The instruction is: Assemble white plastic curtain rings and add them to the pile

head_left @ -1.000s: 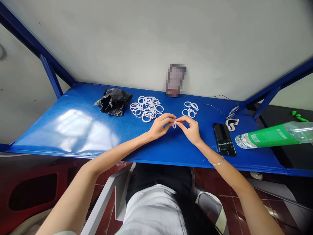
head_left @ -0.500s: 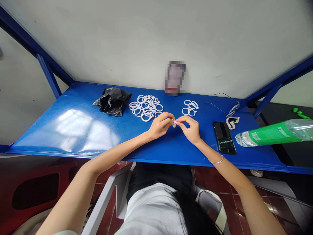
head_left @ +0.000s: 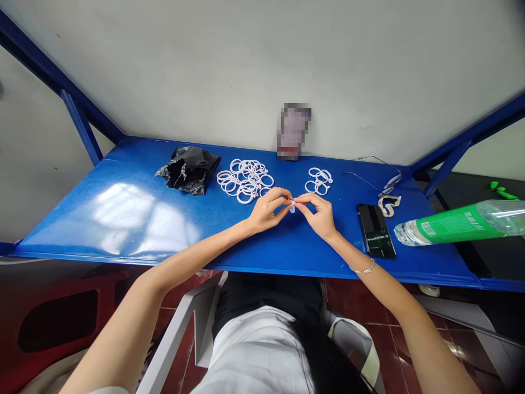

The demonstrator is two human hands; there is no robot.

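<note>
Blue desk (head_left: 229,249) up against a grey wall (head_left: 205,65), blue frame bars (head_left: 84,128) at both ends, glare patch on the L part of the top. Person seated at the near edge, both forearms over it.

L hand (head_left: 266,210) and R hand (head_left: 320,216) meet approx mid-desk, fingertips nearly touching. Small white piece (head_left: 292,209) sits btwn them: L thumb + fingers pinch it from one side, R thumb + index from the other. So both hands are gripping the same pc. Its lower end pokes out below the fingertips; rest hidden by fingers, can't tell exact shape or if it's one part or two.

Pile of white rings (head_left: 247,178) just beyond the L hand, slightly to its L, overlapping each other; nearest ring partly hidden behind that hand. Smaller ring group (head_left: 322,186) just beyond the R hand, apart from the main pile.

Black plastic bag (head_left: 194,167) L of the pile, crumpled, mouth open. Pixelated item (head_left: 294,131) leans on wall at back edge, no detail readable. R of the R hand: phone (head_left: 376,231) flat, glasses (head_left: 391,183) behind it, bottle w/ green label (head_left: 459,224) on its side. Thin bracelet (head_left: 365,268) on R forearm nr wrist.
</note>
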